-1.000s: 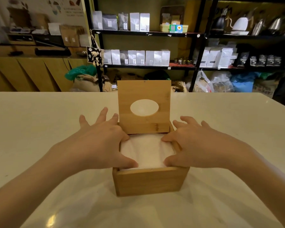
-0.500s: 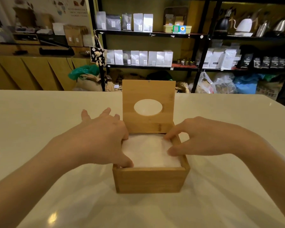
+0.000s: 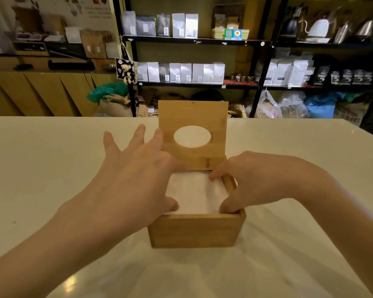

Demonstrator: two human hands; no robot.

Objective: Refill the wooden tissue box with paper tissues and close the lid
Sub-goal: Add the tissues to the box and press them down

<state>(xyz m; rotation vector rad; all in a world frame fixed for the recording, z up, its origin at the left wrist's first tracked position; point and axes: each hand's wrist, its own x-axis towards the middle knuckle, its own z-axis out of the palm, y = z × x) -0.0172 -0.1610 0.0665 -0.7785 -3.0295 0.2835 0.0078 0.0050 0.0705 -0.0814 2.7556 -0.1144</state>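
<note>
A wooden tissue box (image 3: 194, 231) stands in the middle of the white table. Its hinged lid (image 3: 218, 134), with an oval hole, stands upright at the back. White paper tissues (image 3: 194, 192) fill the box up to near the rim. My left hand (image 3: 136, 175) lies over the box's left edge, fingers spread, thumb pressing on the tissues' left side. My right hand (image 3: 252, 181) rests on the right wall, with thumb and fingertips touching the tissues' right edge. Neither hand grips anything.
The white table (image 3: 52, 168) stretches wide on both sides and toward me. Behind its far edge stand black shelves (image 3: 194, 41) with bags and kettles, sacks on the floor, and a wooden counter (image 3: 41, 91) at the left.
My left fingers have spread and reached further back beside the lid. My right hand has curled in, its fingertips now at the tissues' right edge. The lid stays upright.
</note>
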